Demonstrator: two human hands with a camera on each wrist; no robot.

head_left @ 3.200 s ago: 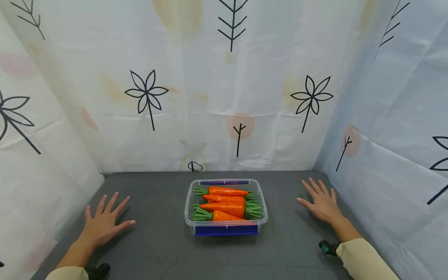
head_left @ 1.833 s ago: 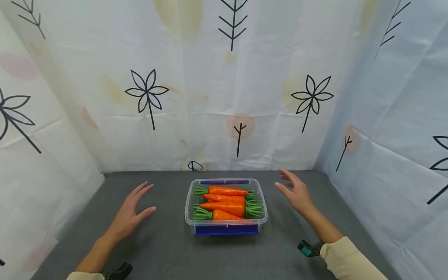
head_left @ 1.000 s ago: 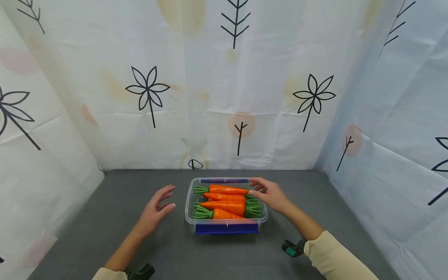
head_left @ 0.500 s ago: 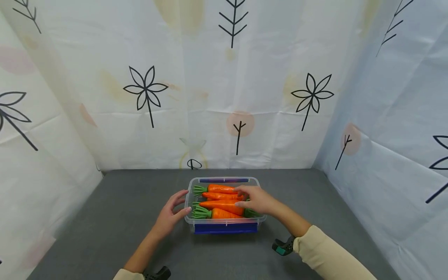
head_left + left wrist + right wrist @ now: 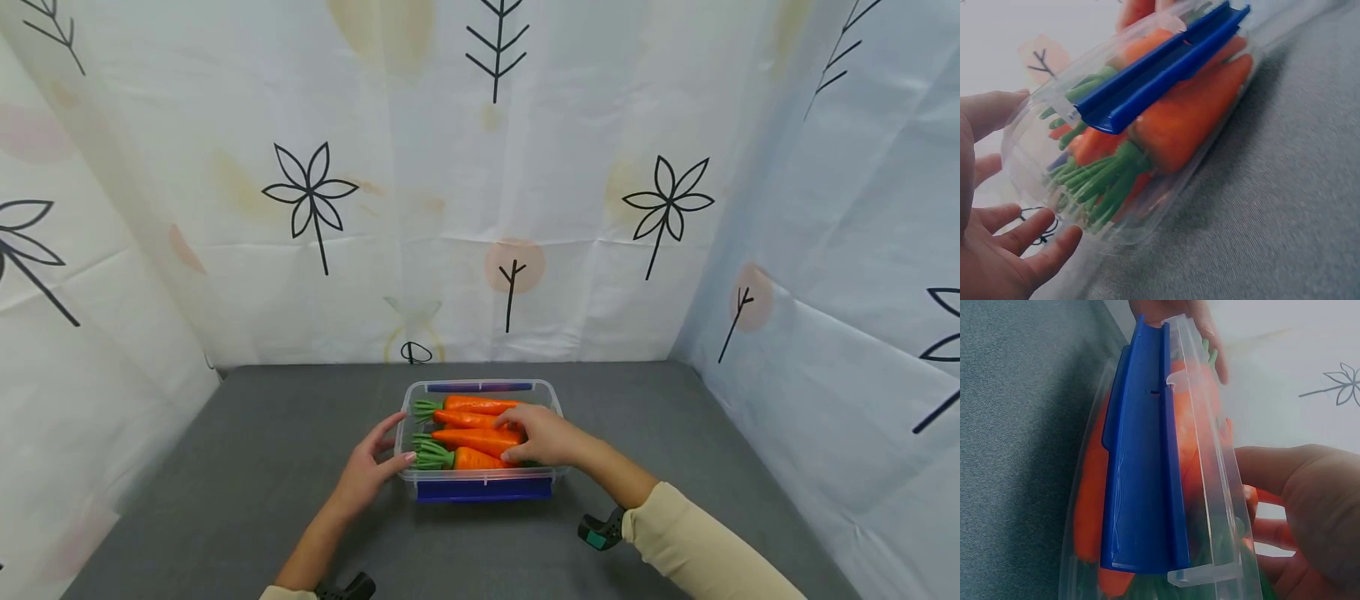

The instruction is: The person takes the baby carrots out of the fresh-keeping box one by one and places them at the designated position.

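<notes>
A clear plastic box [image 5: 483,475] with blue side clips [image 5: 1160,69] stands on the grey table, holding several orange carrots [image 5: 476,439] with green tops. At its left end, my left hand [image 5: 363,475] touches the rim and wall, thumb near the front corner and fingers spread along the side. Over the right part of the box, my right hand [image 5: 547,437] has its fingers bent down around a carrot near its green end. In the right wrist view that hand [image 5: 1310,512] reaches past the rim; its fingertips are partly hidden behind the wall.
The grey cloth-covered table [image 5: 285,417] spreads around the box. Behind and on both sides hang white curtains [image 5: 570,283] with printed leaves and flowers. A black wrist strap [image 5: 600,531] is on the right wrist and another [image 5: 348,587] on the left.
Both hands have moved inward from the table's sides. The left has come against the box's left end; the right has come over the box and lowered among the carrots.
</notes>
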